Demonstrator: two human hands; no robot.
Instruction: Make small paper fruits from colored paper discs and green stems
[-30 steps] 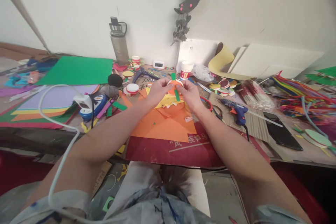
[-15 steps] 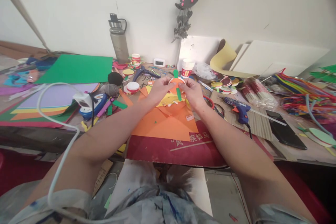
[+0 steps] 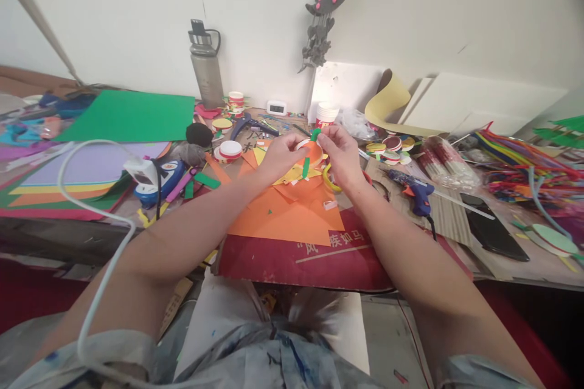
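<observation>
My left hand [image 3: 286, 157] grips an orange round paper craft piece [image 3: 312, 152] with a white rim, its fingers closed around the left edge. My right hand [image 3: 343, 155] pinches a green paper strip [image 3: 315, 133] that bends at the top of the piece. A second green strip [image 3: 305, 168] hangs from its lower part. Beneath both hands lie yellow paper scraps [image 3: 295, 174] and orange paper sheets [image 3: 283, 216] on a dark red board [image 3: 292, 264]. A yellow ring, perhaps tape [image 3: 329, 179], is beside my right wrist.
To the right are a blue hot glue gun [image 3: 416, 190], a black phone [image 3: 495, 230] and colourful pipe cleaners [image 3: 524, 158]. Stacked paper cups [image 3: 326, 114] and a water bottle [image 3: 207, 70] stand at the back. Left are coloured sheets [image 3: 91, 164] and a white cable [image 3: 107, 273].
My right hand has shifted from the right edge of the orange piece to its top green strip, which is now bent. My left hand still holds the piece, which has turned slightly.
</observation>
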